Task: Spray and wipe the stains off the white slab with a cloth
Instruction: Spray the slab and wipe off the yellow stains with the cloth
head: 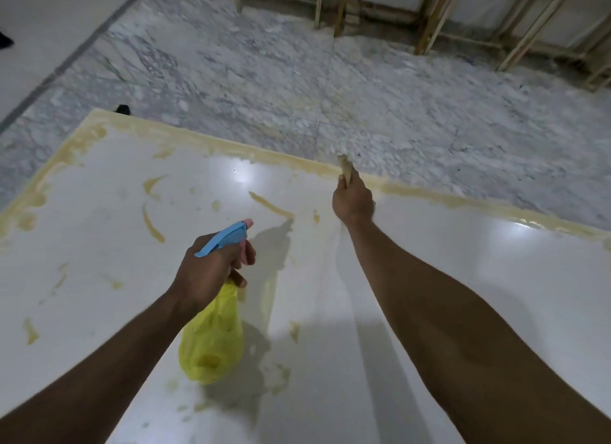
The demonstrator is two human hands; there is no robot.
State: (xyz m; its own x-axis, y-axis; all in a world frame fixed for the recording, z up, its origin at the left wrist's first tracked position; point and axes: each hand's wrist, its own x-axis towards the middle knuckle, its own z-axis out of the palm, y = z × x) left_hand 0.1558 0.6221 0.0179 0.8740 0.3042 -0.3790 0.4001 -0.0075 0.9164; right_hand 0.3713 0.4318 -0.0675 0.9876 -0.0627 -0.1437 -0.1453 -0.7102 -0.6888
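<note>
Wiping white slab (429, 278) far edge, right hand (353, 201) fisting cloth (345, 169), left hand (211, 271) gripping spray bottle (211, 337); yellow stains (153, 225) remaining widely.

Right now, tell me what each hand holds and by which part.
Left hand grips the spray bottle at its neck, fingers on the trigger. Right hand clutches a bunched cloth.

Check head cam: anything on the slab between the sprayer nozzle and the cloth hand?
Head view: only a yellowish streak on the slab between the sprayer and the right hand; otherwise bare.
</note>
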